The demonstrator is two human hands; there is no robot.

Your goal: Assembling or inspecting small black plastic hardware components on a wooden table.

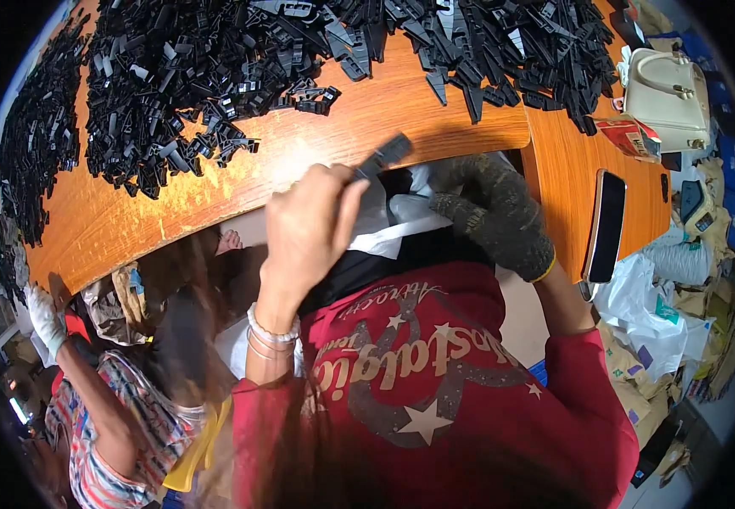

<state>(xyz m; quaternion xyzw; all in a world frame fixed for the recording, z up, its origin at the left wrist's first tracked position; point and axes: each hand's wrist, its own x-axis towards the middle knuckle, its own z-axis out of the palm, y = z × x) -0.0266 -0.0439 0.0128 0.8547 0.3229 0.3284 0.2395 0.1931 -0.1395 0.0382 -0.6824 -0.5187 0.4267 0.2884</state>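
Note:
My left hand (312, 222) is bare, with a beaded bracelet at the wrist. It is closed around a black plastic piece (387, 155), whose squared end sticks out past the thumb just beyond the table edge. My right hand (496, 208) wears a dark knit glove with a yellow cuff. Its fingers are curled on the rim of a whitish translucent plastic bag (397, 225) that lies open over my lap. What is inside the bag is mostly hidden.
Heaps of small black clips (181, 76) and pointed black plastic pieces (503, 51) cover the far part of the wooden table (299, 153). On the right lie a phone (606, 225) and a cream handbag (666, 97). A co-worker with a white-gloved hand (45, 318) sits at left.

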